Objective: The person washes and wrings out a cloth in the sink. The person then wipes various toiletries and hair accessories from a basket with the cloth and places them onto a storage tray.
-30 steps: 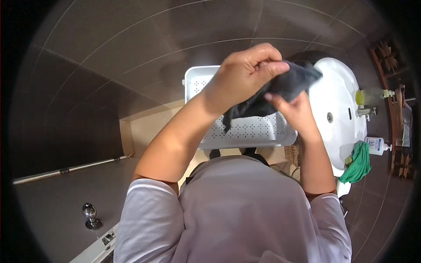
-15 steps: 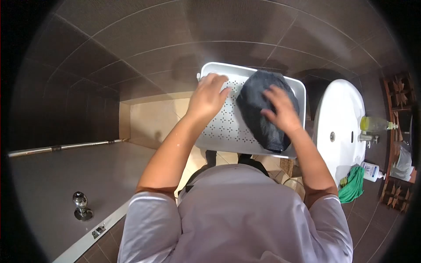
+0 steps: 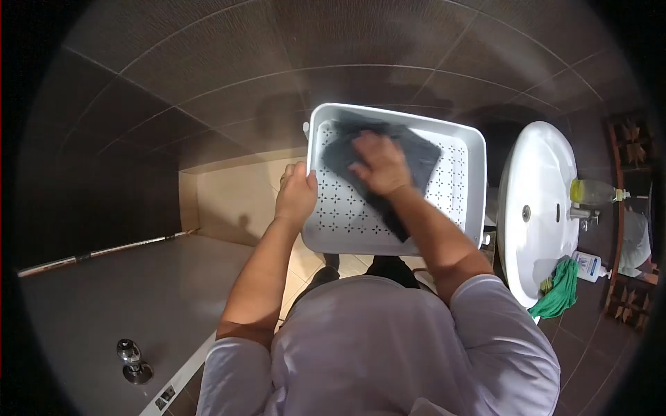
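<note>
A white basket (image 3: 395, 251) with a perforated bottom is in front of my body. Spread inside it, towards the upper left, is a dark grey cloth (image 3: 421, 156). My left hand (image 3: 297, 194) grips the basket's left rim, fingers over the edge. On top of the cloth lies my right hand (image 3: 381, 165), blurred by motion, its fingers apart and pressed flat against the fabric.
To the right, a white sink (image 3: 538, 236) has a tap (image 3: 586, 216), a yellow-green bottle (image 3: 593, 193), a white pump bottle (image 3: 588, 266) and a green cloth (image 3: 559, 291). A door with a metal knob (image 3: 130, 353) is at lower left. Dark tiled wall (image 3: 361, 41) stands behind the basket.
The dark cloth has moved from the basket's right side to its left and lies flatter. My right hand moved left with it. My left hand went down to the left rim and took hold.
</note>
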Tool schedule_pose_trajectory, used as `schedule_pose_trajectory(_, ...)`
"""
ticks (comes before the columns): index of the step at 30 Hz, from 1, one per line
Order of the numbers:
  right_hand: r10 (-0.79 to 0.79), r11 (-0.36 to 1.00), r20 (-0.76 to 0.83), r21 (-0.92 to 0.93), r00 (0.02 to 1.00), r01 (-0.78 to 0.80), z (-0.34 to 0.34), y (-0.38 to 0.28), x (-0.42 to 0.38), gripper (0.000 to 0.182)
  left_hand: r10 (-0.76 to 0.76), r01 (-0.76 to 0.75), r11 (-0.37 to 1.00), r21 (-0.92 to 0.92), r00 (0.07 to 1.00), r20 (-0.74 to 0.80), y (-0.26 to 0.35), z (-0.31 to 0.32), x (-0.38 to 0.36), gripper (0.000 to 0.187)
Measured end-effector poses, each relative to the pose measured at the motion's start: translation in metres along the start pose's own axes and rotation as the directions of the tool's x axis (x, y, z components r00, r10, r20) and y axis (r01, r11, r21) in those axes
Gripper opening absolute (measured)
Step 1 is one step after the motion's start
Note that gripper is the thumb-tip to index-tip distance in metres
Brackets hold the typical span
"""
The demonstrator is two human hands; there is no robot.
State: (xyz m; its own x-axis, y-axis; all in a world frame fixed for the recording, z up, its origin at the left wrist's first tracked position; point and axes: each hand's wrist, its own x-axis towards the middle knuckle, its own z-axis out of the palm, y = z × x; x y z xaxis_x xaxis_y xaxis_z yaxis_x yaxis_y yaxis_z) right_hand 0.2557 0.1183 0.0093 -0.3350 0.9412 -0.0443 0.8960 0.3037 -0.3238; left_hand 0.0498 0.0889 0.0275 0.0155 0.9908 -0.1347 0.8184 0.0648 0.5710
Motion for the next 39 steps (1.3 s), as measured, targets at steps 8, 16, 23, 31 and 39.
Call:
schedule_pose_trajectory(8, 0.526, 0.839, -0.168, -0.060, 0.834, -0.541, 0.025, 0.088, -0.113, 0.061, 0.027, -0.028, 1.000, -0.012, 0.997, -0.076, 0.005, 0.004, -0.003, 0.020)
schedule_pose_trajectory(16, -0.476, 0.875, 0.119, -0.039, 0.871, 0.483, 0.040, -0.034, -0.035, 0.057, 0.034, -0.034, 0.999, -0.004, 0.999, -0.015, -0.001, 0.007, 0.004, 0.024)
schedule_pose_trajectory(23, 0.145, 0.978, 0.175, -0.173, 0.974, -0.115, -0.017, 0.062, -0.023, 0.055, 0.045, -0.045, 0.995, -0.094, 0.999, -0.002, 0.003, 0.006, 0.000, 0.022)
schedule_pose_trajectory(31, 0.514, 0.636, 0.191, -0.738, 0.836, -0.223, -0.052, 0.099, -0.106, 0.068, 0.092, -0.095, 0.991, -0.094, 0.995, -0.032, 0.002, 0.010, 0.005, 0.023)
schedule_pose_trajectory(39, 0.566, 0.821, 0.478, -0.398, 0.672, -0.410, -0.071, 0.006, -0.184, 0.070, 0.100, -0.101, 0.990, -0.095, 0.995, -0.015, 0.001, 0.011, 0.008, 0.023)
